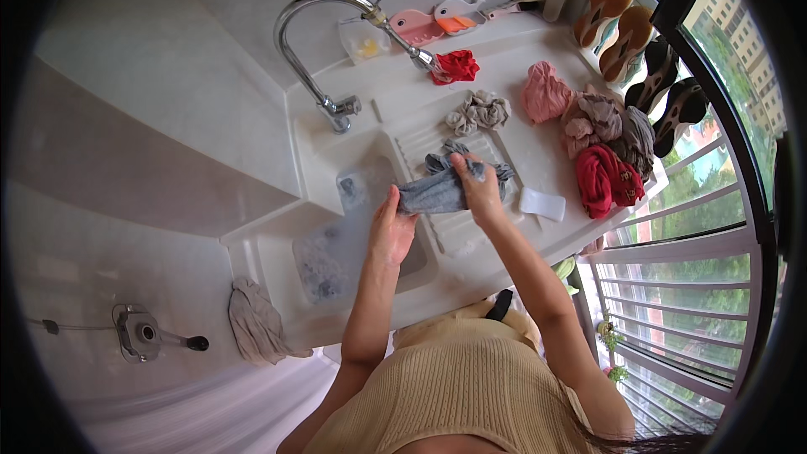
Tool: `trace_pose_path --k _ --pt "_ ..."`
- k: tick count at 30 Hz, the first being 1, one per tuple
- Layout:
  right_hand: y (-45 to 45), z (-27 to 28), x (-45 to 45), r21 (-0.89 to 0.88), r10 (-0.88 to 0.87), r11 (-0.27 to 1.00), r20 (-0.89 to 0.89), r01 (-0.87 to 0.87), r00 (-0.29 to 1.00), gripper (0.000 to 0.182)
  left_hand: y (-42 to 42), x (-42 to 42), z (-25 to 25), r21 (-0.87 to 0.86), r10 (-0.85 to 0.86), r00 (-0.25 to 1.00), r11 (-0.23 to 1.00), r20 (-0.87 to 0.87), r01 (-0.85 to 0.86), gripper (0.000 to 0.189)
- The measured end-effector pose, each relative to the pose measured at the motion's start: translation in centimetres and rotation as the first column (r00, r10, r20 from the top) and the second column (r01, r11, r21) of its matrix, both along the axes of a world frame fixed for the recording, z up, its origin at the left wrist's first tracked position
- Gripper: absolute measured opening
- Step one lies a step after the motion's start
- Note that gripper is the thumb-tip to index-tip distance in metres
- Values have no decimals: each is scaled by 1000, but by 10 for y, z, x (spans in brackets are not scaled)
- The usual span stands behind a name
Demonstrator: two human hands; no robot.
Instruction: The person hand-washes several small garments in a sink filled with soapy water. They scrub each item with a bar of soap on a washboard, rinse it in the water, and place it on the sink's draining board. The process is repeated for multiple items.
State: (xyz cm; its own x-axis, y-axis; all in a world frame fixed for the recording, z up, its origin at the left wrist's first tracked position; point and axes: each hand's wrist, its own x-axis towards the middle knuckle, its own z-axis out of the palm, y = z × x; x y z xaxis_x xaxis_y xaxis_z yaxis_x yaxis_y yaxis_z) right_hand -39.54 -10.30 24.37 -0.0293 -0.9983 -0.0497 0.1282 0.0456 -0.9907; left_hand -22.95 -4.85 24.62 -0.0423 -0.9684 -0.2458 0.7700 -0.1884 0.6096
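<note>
A wet grey cloth (435, 194) is stretched between my two hands above the edge of the laundry sink (435, 252). My left hand (394, 227) holds its left end between thumb and fingers. Gathered folds at the other end are gripped by my right hand (477, 186), over the ribbed washboard (463, 236). Cloudy, sudsy water (353, 233) fills the basin, with dark cloth or suds showing in it. A crumpled light grey cloth (482, 112) lies on the upper part of the washboard, and a white bar, perhaps soap (543, 203), rests to the right.
A chrome faucet (302, 69) arches behind the basin, its spout near a red cloth (457, 67). Pink, grey and red garments (599, 180) are heaped on the right counter. Shoes (618, 44) line the window. A beige cloth (255, 321) hangs at the sink's left edge.
</note>
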Motion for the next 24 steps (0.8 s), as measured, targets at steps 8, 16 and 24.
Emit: trace_pose_path --k 8,16,24 --pt "61 29 53 -672 -213 581 -670 -460 711 22 10 -13 -34 -14 -24 990 1000 -136 23 36" --pt "63 27 50 -735 -152 488 -604 -472 783 12 3 -20 5 247 -87 984 961 -154 124 34" --pt "49 23 41 -673 -222 646 -618 -360 755 15 -1 -14 -27 78 -92 970 991 -227 112 25"
